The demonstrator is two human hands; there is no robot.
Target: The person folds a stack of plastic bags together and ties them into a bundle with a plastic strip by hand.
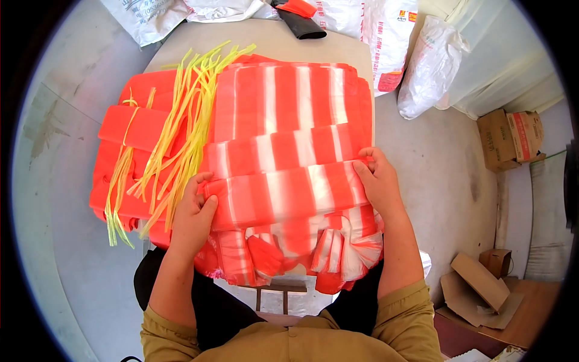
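Touching: striped bags (286, 172), one stack, on the table (241, 37); my left hand (194, 211) and right hand (380, 184) half-curled at either edge, grip unclear. Yellow strips (202, 90), one bunch, over red bundles (155, 128) at left.

We see a stuffed white sack (429, 69) on the grey floor (440, 175), two cardboard cartons (497, 142) side by side, and, nearer us, an opened cardboard box (480, 282).

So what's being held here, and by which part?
The striped plastic, apparently, by the ends of its near fold: left hand at one, right hand at the other.
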